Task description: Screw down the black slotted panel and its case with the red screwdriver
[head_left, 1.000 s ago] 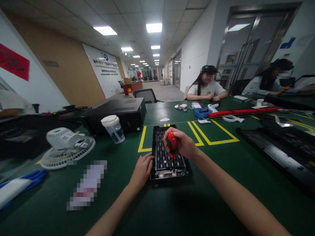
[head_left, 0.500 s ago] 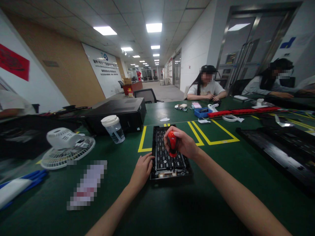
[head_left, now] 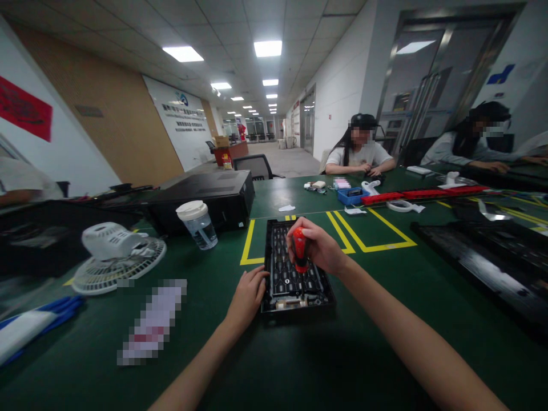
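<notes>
A black rectangular panel [head_left: 280,268] with a grid of small holes lies on the green table in front of me. My right hand [head_left: 319,248] is closed round a red-handled screwdriver [head_left: 299,249], held upright with its tip down on the panel's near part. My left hand [head_left: 247,295] rests on the table against the panel's left edge, fingers curled on the rim.
A lidded plastic cup [head_left: 198,224], a small white fan [head_left: 117,255] and a black box [head_left: 205,197] stand to the left. Yellow tape lines [head_left: 368,231] mark the table. A long black panel [head_left: 483,251] lies to the right. Two people sit at the far side.
My right hand has turned slightly on the screwdriver and shifted a little towards the far side. The left hand and the panel have stayed put.
</notes>
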`<state>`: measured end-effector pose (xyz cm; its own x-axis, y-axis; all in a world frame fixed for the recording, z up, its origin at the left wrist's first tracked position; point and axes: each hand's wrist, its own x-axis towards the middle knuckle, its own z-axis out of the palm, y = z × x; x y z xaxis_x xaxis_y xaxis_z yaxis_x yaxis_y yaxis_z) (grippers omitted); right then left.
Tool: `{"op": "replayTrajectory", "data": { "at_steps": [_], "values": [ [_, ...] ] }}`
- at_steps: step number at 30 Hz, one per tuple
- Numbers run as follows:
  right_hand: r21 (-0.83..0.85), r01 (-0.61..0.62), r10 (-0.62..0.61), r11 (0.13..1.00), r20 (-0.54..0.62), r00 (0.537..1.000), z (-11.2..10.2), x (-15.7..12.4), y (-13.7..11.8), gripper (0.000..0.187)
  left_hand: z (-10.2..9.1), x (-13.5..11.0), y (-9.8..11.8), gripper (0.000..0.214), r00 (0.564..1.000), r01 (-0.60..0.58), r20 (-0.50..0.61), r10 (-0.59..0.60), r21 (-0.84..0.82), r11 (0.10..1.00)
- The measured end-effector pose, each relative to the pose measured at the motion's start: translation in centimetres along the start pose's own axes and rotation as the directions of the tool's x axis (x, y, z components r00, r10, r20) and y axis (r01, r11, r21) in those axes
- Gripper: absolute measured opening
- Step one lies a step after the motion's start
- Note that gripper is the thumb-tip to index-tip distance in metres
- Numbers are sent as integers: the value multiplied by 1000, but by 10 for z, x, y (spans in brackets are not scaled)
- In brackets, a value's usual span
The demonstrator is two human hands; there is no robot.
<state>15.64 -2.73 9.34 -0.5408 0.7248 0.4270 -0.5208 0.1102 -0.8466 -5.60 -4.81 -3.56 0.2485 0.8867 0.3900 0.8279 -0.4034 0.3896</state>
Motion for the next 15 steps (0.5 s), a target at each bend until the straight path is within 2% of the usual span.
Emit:
{"op": "replayTrajectory", "data": {
  "at_steps": [15],
  "values": [
    [-83,22,-21,996,6,1000,-7,0,2,11,0,0,1,28,1000,3,-6,-4,-12,1000]
  ]
}}
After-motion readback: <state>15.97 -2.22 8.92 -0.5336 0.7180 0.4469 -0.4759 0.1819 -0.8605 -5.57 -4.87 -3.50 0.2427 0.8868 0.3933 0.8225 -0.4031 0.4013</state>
